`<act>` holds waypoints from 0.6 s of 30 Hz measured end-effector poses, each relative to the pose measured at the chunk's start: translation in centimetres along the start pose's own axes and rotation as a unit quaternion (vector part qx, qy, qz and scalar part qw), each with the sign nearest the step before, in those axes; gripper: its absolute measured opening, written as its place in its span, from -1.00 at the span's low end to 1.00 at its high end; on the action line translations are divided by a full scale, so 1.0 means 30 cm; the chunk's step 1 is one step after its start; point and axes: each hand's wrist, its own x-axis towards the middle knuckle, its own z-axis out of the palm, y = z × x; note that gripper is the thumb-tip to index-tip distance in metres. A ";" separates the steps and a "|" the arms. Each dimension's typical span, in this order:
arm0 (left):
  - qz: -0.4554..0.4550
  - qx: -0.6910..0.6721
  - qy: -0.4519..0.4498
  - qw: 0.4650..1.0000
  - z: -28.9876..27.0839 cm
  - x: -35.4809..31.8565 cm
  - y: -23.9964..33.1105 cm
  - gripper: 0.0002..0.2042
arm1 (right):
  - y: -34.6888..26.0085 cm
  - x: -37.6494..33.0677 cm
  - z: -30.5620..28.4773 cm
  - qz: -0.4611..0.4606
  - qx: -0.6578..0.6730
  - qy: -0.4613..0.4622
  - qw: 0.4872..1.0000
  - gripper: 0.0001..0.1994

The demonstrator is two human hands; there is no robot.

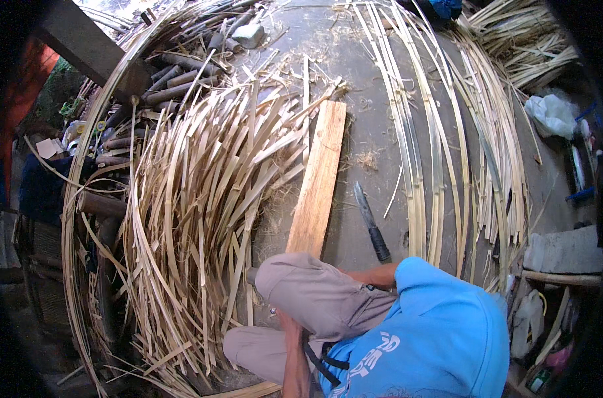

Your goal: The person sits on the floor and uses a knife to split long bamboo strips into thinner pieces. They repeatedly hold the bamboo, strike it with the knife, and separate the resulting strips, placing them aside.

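Daylight falls on a bare grey concrete floor [374, 99] strewn with shavings. A dark wooden beam [82, 43] slants in at eleven o'clock. At three o'clock sits a white plastic bag [552, 114]; at four o'clock, a grey concrete block [563, 251]. Cluttered odds and ends crowd the rim at nine o'clock.

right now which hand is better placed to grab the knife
Right, likely: the right forearm lies just below the knife handle; the left forearm is across the knee, farther off. Neither hand shows.
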 end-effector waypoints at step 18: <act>0.050 -0.011 -0.018 0.998 -0.159 0.265 0.336 -0.26 | 0.090 -0.018 -0.365 0.007 -0.109 0.163 0.981 -0.38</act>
